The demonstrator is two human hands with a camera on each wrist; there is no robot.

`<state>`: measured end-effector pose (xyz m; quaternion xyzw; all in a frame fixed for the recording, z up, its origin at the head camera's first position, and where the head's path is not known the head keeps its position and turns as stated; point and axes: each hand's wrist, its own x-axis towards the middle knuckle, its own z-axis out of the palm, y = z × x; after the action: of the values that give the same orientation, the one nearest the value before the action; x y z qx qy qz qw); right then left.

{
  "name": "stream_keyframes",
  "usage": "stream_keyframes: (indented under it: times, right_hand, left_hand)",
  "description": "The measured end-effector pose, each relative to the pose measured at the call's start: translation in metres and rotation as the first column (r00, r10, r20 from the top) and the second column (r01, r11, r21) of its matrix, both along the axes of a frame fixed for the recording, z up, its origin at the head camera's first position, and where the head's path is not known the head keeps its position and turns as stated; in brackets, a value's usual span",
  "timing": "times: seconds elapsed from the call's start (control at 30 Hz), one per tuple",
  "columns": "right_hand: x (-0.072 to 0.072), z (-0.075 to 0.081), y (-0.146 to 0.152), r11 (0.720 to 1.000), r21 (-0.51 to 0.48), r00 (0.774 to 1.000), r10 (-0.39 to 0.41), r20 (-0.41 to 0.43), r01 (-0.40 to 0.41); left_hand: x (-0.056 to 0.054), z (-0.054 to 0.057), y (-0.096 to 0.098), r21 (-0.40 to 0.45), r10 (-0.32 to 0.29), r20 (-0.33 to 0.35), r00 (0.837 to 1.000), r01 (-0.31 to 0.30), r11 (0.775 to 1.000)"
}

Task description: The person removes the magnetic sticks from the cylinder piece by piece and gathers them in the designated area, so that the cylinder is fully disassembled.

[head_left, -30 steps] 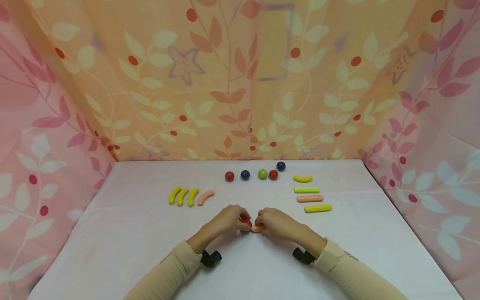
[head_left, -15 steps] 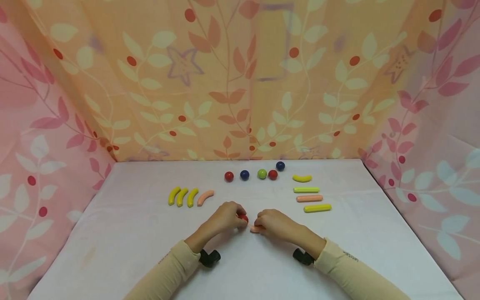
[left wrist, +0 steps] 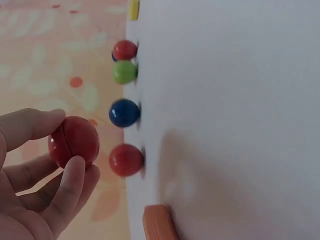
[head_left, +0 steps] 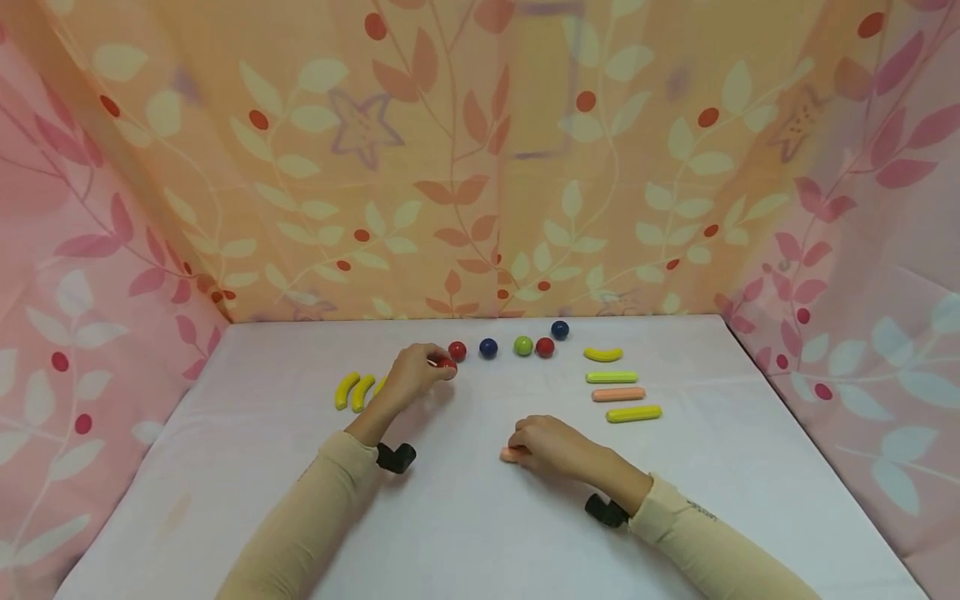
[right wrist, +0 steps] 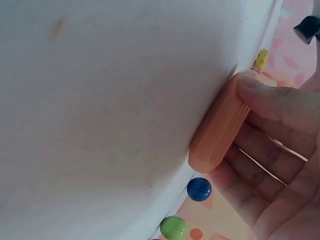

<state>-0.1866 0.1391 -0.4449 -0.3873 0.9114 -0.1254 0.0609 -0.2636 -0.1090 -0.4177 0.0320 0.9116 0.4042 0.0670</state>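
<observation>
My left hand (head_left: 417,372) pinches a red ball (left wrist: 80,140) with a seam round it, between thumb and fingertips, over the back left of the table. Just beyond it sits another red ball (head_left: 457,351); the left wrist view shows the two apart. Near the table's middle, my right hand (head_left: 551,448) holds a pale orange grooved stick (right wrist: 222,125) with rounded ends, thumb on one side and fingers on the other. In the head view only one end of that stick shows. The left hand and arm hide the orange curved piece (left wrist: 159,222) from the head view.
A blue ball (head_left: 488,348), a green ball (head_left: 522,345), a red ball (head_left: 544,347) and another blue ball (head_left: 559,330) stand at the back. Yellow curved pieces (head_left: 347,391) lie left. On the right are a yellow curved piece (head_left: 603,354) and straight sticks (head_left: 618,394).
My left hand has lifted the red ball away from the orange stick and carried it back and left towards the row of balls. The right hand stays in place with the stick.
</observation>
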Motion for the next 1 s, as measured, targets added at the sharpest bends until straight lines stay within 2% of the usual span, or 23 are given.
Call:
stream_keyframes:
  times: [0.23, 0.43, 0.57, 0.73, 1.0]
  right_hand:
    - [0.001, 0.004, 0.001, 1.000, 0.004, 1.000, -0.007, -0.007, 0.007]
    - [-0.001, 0.003, 0.001, 1.000, 0.007, 1.000, -0.001, -0.015, 0.001]
    - [-0.004, 0.003, 0.001, 1.000, 0.008, 1.000, -0.027, 0.010, 0.026]
    - [-0.012, 0.005, 0.001, 0.997, -0.007, 0.996, -0.072, 0.056, 0.072]
    - [-0.033, 0.009, 0.001, 0.992, -0.034, 0.990, -0.118, 0.078, 0.121]
  left_hand:
    - [-0.029, -0.005, -0.009, 0.053, 0.041, -0.016, 0.999, -0.040, 0.998]
    - [-0.045, -0.012, -0.018, 0.049, 0.063, 0.033, 0.997, -0.065, 0.997]
    - [-0.051, -0.019, -0.021, 0.022, 0.073, 0.036, 0.997, -0.074, 0.997]
    - [-0.055, -0.026, -0.022, 0.015, 0.100, 0.070, 0.992, -0.102, 0.995]
    - [-0.060, -0.030, -0.018, 0.018, 0.121, 0.092, 0.988, -0.123, 0.992]
